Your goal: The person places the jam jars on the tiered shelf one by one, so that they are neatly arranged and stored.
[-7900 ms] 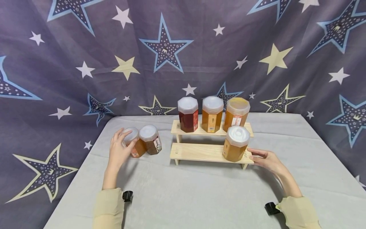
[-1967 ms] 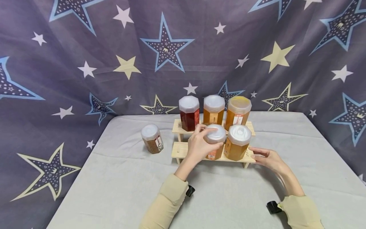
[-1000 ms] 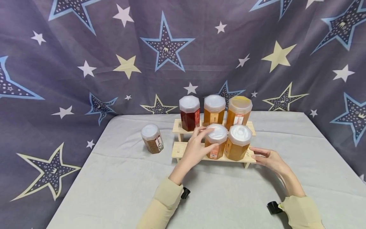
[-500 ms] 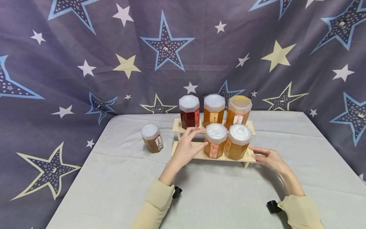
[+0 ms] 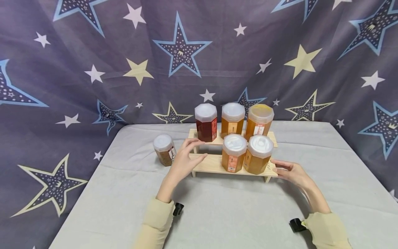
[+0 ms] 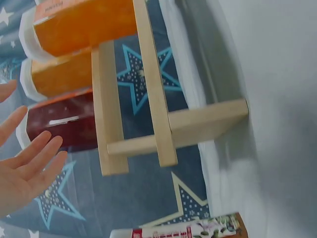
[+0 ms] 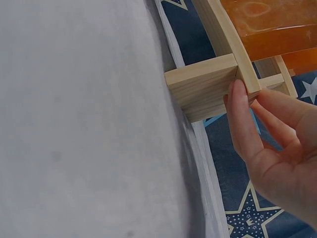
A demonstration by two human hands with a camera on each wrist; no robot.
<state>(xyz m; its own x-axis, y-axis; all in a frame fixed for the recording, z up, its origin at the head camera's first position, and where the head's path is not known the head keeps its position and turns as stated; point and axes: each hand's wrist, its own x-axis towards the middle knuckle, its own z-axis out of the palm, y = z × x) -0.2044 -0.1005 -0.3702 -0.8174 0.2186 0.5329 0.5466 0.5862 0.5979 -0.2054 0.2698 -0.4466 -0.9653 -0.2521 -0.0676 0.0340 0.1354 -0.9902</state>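
My left hand (image 5: 183,162) holds nothing, its fingers and thumb spread apart near the left end of the two-tier wooden rack (image 5: 209,163). Just beyond it, partly covered by the hand, a brown jar (image 5: 162,155) with a white lid stands on the cloth. My right hand (image 7: 277,148) pinches the right end of the lower shelf between thumb and fingers. That shelf bears an amber jar with an orange label (image 5: 234,155) and another amber jar (image 5: 257,157), side by side toward the right.
On the upper shelf stand a dark red jar (image 5: 206,126), an amber jar with a yellow label (image 5: 232,121) and an amber jar with a yellowish lid (image 5: 259,121). A star-patterned curtain (image 5: 124,41) hangs behind the grey cloth-covered table (image 5: 236,214).
The left hand carried the orange-labelled jar from the left of the table onto the lower shelf, released it and drew back left. The right hand stays on the rack's end.
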